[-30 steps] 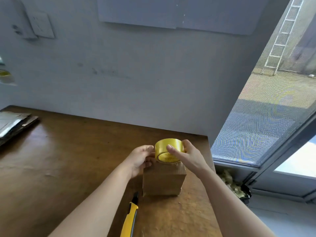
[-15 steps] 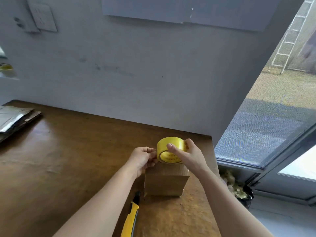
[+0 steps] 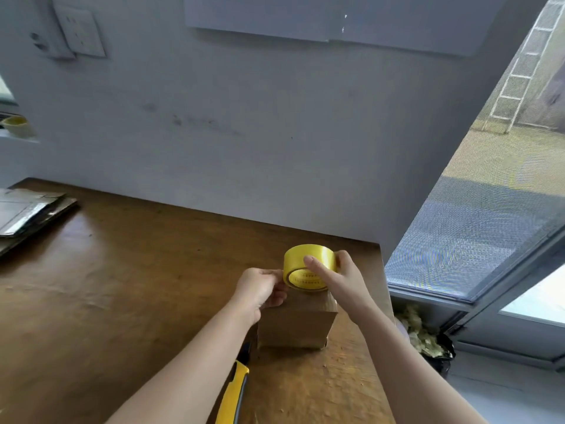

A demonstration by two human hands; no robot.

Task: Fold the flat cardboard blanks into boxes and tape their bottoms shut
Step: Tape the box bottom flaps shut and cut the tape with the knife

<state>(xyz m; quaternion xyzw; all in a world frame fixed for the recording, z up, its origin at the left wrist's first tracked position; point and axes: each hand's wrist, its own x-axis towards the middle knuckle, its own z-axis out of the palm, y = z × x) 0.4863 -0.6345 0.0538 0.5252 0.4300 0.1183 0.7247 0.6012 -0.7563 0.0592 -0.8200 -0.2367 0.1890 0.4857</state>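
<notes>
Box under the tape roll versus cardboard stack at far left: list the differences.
The box stands folded near the table's right edge; the cardboard stack lies flat at its far left. The left hand and right hand hold a tape roll over the box; neither touches the stack. Both are cardboard.

Illumination is daylight only, entering through the mesh screen right of the tape roll; the ground beyond the screen is bright and washed. The wall behind the tape roll reads dim blue-grey. A broad sheen lies on the surface left of the tape roll, with white glare on the flat blanks far left. Moiré ripples the mesh. Wide-angle bending tilts the ladder above right and the wall socket above left. Detail is soft throughout.
</notes>
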